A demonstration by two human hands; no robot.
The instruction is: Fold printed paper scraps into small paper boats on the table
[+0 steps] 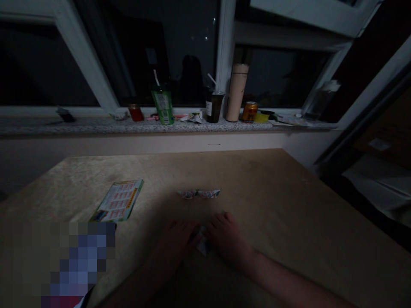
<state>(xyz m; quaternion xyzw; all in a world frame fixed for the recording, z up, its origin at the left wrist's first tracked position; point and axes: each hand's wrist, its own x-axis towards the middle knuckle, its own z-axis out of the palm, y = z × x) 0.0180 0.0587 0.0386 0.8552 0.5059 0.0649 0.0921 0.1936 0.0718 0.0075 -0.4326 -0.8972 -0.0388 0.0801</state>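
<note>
Both my hands rest on a wooden table (272,201) in dim light. My left hand (178,241) and my right hand (226,235) meet over a small folded piece of printed paper (203,244), fingers pressed down on it. A little beyond the hands lies a small folded paper shape (199,193), long and narrow, flat on the table. Left of it lies a printed leaflet (117,201) with a green border and red rows.
A stone windowsill (96,126) behind the table carries a green cup with a straw (162,107), a dark cup with a straw (214,107), a tall beige flask (236,92), a can (249,112) and a red jar (135,113). A blurred patch covers the lower left.
</note>
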